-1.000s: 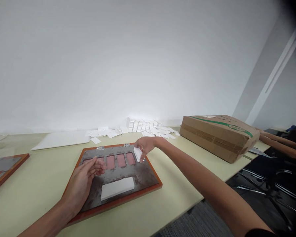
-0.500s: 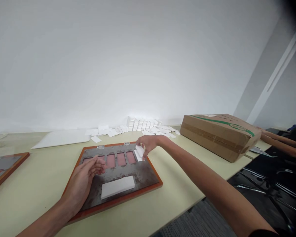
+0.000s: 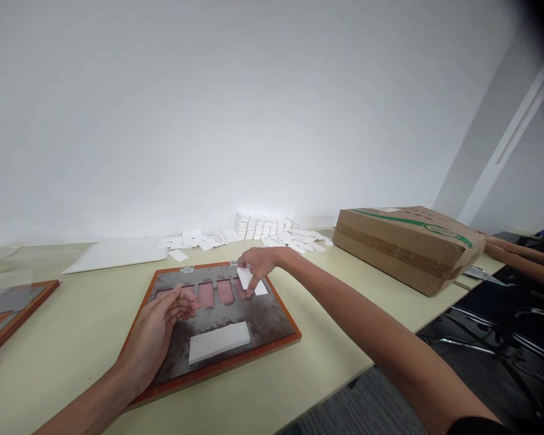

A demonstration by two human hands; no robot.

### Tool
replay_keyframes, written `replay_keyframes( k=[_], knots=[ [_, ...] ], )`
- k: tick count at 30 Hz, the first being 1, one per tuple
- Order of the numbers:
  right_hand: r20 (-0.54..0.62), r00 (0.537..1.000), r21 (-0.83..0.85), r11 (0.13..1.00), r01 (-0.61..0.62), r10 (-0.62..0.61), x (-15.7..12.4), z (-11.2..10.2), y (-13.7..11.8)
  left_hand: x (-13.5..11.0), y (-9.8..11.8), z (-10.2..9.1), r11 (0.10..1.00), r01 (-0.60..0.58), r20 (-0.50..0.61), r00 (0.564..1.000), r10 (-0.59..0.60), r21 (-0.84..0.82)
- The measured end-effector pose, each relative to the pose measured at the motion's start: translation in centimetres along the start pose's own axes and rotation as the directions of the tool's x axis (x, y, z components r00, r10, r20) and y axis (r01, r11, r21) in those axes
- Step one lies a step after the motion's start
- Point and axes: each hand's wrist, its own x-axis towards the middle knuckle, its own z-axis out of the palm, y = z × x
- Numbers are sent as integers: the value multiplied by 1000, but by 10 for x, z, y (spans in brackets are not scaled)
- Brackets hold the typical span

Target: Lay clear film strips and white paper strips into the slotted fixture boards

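Observation:
A wood-edged board [image 3: 217, 323] with a grey face and a row of pink-floored rectangular slots lies on the table. My right hand [image 3: 257, 266] pinches a small white card [image 3: 245, 279], tilted over the slot second from the right. The rightmost slot holds another white card [image 3: 262, 288], partly behind my fingers. My left hand [image 3: 156, 329] lies on the board's left side, fingers loosely curved with nothing in them, covering part of the leftmost slots. A stack of white cards [image 3: 220, 342] sits near the board's front edge.
Piled white cards [image 3: 262, 227] stand against the wall, with loose cards [image 3: 199, 240] around them. A white sheet [image 3: 115, 255] lies at the back left, a second framed board [image 3: 18, 311] at the left. On the right are a cardboard box [image 3: 403, 248] and another person's arms [image 3: 526, 260].
My right hand has moved left from the rightmost slot to the slot beside it, carrying a card. A card now shows in the rightmost slot. My left hand stays put.

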Motion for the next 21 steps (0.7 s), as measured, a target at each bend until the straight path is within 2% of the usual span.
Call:
replay_keyframes(
  k=[11,21],
  knots=[
    [51,999,11,1000,-15,14,3,-1,-11,-1,1,2,1000,-3,2,1000,3,2],
    [33,999,-24,999,-21,22,5,0,-9,-2,2,2,1000,-10,6,1000,10,13]
  ],
)
